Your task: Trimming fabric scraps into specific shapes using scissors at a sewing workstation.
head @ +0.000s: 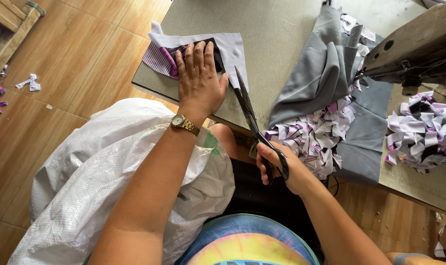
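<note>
I take the table [277, 44] as my reference. At its near left corner lies a small stack of cut fabric pieces [193, 51], pale lilac on top, purple-striped and black beneath. My left hand [199, 81] lies flat on that stack, fingers spread, holding nothing. My right hand [277, 169] sits just off the table's near edge, closed through the handles of black scissors [255, 125]. The blades look nearly together; their long axis runs up and leftward from the right hand, tip just beside the stack's right edge. The left hand is the nearer to the stack. The two hands are well apart.
</note>
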